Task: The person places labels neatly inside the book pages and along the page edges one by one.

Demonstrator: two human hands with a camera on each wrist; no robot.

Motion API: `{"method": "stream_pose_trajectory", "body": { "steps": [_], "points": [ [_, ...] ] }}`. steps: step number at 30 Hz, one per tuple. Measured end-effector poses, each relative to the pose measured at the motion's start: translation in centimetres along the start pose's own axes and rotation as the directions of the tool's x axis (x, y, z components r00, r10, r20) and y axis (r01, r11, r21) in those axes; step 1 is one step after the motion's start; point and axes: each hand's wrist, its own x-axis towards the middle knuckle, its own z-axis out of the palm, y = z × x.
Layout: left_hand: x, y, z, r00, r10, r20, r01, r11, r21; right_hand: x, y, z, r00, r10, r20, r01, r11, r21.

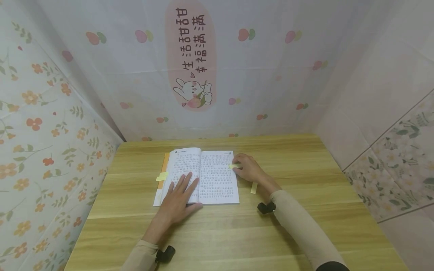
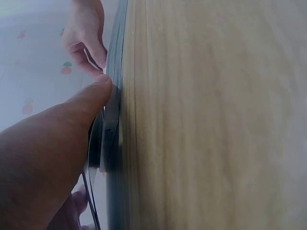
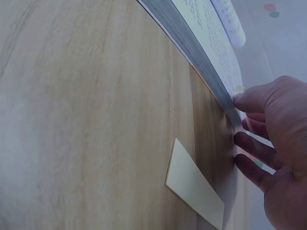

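An open book (image 1: pixel 217 177) lies on the wooden table, printed text on both pages. Across its left page my left hand (image 1: pixel 178 201) rests with fingers spread. The thumb lies by the book's lower edge, seen close up in the left wrist view. At the right page's outer edge, my right hand (image 1: pixel 248 168) pinches a yellow sticky tab (image 1: pixel 233 166), which overlaps the page. The right wrist view has the right thumb (image 3: pixel 252 99) at the page edge, partly covering the tab. Below the right wrist lies a pale yellow sticky pad (image 3: pixel 194 184), apart from the book.
More yellow sticky tabs (image 1: pixel 162 176) stick out from the book's left side, over an orange cover strip (image 1: pixel 165 165). The wooden table (image 1: pixel 217 241) meets a patterned cloth wall (image 1: pixel 271 94) behind, with floral cloth (image 1: pixel 37 131) on the left.
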Motion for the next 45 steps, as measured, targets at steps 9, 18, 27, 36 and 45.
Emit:
{"method": "stream_pose_trajectory", "body": {
  "steps": [9,18,27,36,45],
  "points": [
    [0.0,0.0,0.0,1.0,0.003,-0.008,-0.003,1.0,-0.001,-1.0,0.0,-0.2,0.998,-0.063,0.007,0.063,0.996,-0.056],
    [0.1,0.0,0.1,1.0,-0.005,-0.003,0.005,1.0,0.005,-2.2,-0.1,-0.4,0.982,-0.187,0.003,0.185,0.97,-0.157],
    [0.0,0.1,0.0,1.0,-0.003,-0.003,0.003,1.0,0.003,-2.6,-0.4,-0.2,0.957,-0.29,0.012,0.286,0.935,-0.212],
    [0.0,0.1,0.0,1.0,0.007,-0.005,-0.007,1.0,-0.003,-2.9,-0.3,0.2,0.956,-0.29,0.039,0.291,0.928,-0.233],
    [0.0,0.1,0.0,1.0,0.005,-0.003,-0.005,1.0,0.001,-3.1,-0.5,0.4,0.953,-0.301,0.042,0.302,0.918,-0.258]
  ]
}}
